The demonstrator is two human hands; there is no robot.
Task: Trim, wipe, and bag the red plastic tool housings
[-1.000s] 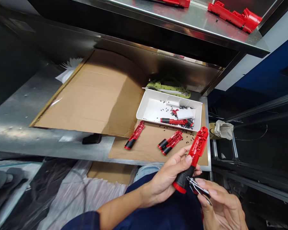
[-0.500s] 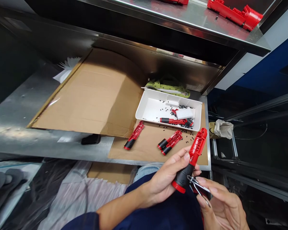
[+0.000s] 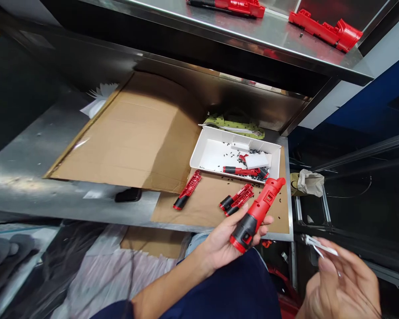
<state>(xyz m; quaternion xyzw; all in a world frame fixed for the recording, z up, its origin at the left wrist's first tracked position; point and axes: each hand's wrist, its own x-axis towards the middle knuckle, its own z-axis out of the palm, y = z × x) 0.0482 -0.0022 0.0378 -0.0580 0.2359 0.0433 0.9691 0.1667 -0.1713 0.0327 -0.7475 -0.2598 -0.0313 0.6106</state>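
Note:
My left hand (image 3: 223, 243) is wrapped round a red and black plastic housing (image 3: 257, 209), held tilted with its red end up and its outer face showing. Off to the right, my right hand (image 3: 344, 279) pinches a small pair of silver clippers (image 3: 321, 247), apart from the housing. The clippers' exact shape is partly hidden by the fingers. Beyond the left hand, a pair of similar red and black parts (image 3: 236, 199) lies on the brown cardboard sheet (image 3: 206, 208). Another such part (image 3: 187, 190) lies to their left.
A white tray (image 3: 202, 150) behind the parts holds small black pieces, red parts and a white block. A large cardboard sheet (image 3: 126, 137) leans at left, near a dark phone-like object (image 3: 128, 195). Overhead, a metal shelf (image 3: 173, 13) bears red housings (image 3: 329, 30).
My right hand with the clippers has pulled away to the right from the housing. My left hand has turned the housing from its ribbed inner side to its outer face.

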